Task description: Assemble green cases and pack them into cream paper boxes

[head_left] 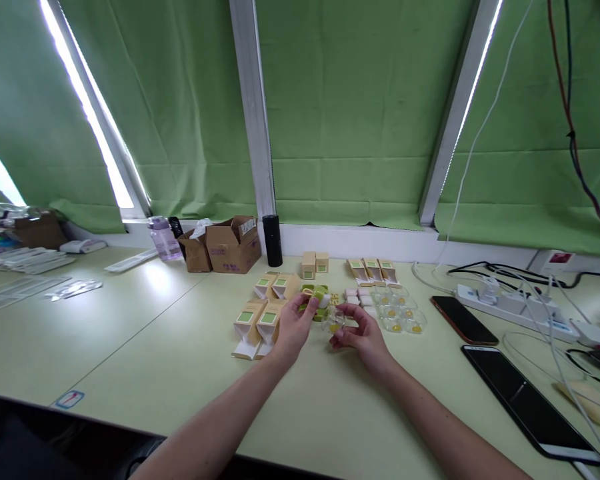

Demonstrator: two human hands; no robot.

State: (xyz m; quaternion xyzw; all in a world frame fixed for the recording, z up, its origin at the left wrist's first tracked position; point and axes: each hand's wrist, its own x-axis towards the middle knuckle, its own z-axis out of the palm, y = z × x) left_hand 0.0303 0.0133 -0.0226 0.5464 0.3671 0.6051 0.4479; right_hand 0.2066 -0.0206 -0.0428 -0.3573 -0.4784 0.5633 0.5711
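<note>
My left hand (296,321) pinches a small green-and-white piece (321,293) with a pale loop at its side. Between the thumb and fingers of my right hand (363,337) is a clear plastic cup (333,321) with some yellow in it. The two pieces are close together; whether they touch I cannot tell. Beneath them on the table lie more green pieces (321,313), partly hidden. Just right of my right hand stand several similar clear cups (394,311) with yellow inside, beside small pink-and-white blocks (360,295). Left of my left hand lie open kraft boxes (250,322) with green labels.
Closed kraft boxes (315,264) and more open boxes (373,272) stand farther back. A black cylinder (272,241), cardboard cartons (233,245) and a purple bottle (165,239) line the wall. Two phones (530,403) and a power strip (515,310) with cables lie right.
</note>
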